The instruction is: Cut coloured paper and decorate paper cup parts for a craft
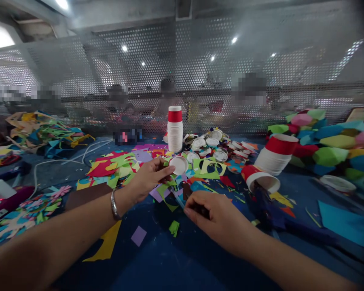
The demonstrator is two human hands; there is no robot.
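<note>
Well in front of the upright cup stack [175,137], a purple paper square [138,236] lies on the blue table [157,268]. Nearer the stack, the right hand [215,220] is curled, gripping a slim pale-blue piece [178,199], partly hidden. Just before the stack, the left hand [147,178] pinches a white disc [179,165] by its edge, its round, plain, rimmed face showing. A heap of discs [212,142] lies right of the stack, whose top cup is banded red.

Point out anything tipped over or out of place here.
A red-and-white cup lies on its side, a dark blue tool at its mouth. The leaning stack behind it looks odd too, since the tall stack stands upright.
</note>
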